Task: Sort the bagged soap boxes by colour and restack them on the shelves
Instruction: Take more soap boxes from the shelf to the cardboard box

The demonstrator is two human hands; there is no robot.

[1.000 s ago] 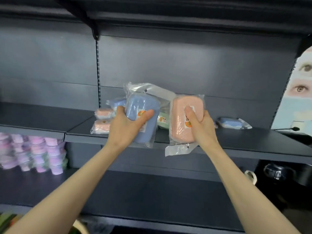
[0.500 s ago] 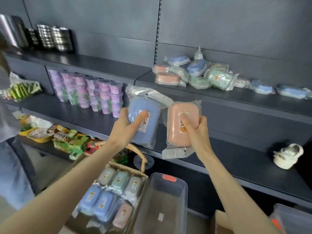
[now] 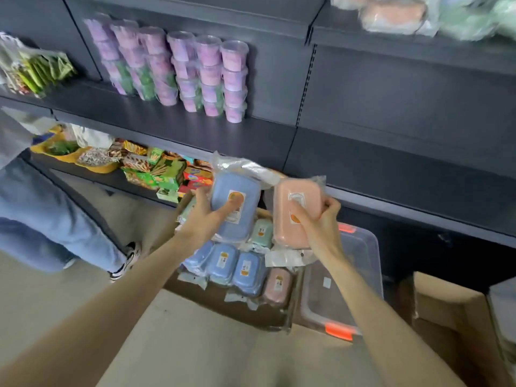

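Two bagged soap boxes held up in front of the dark shelf (image 3: 391, 152), over a basket (image 3: 234, 308) of more blue, green and pink ones on the floor. Left hand (image 3: 203, 219) wrapped round the blue soap box (image 3: 234, 205), thumb across its label, fingers behind. Right hand (image 3: 321, 222) closed on the pink soap box (image 3: 296, 210) in the same way. Probably light and rigid inside, but sleeved in loose, slick plastic (spare film flapping at top and bottom). Best gripped across the hard case itself, never by the bag tails, which look likely to slip or tear. More soap boxes blurred on the upper shelf (image 3: 418, 37).
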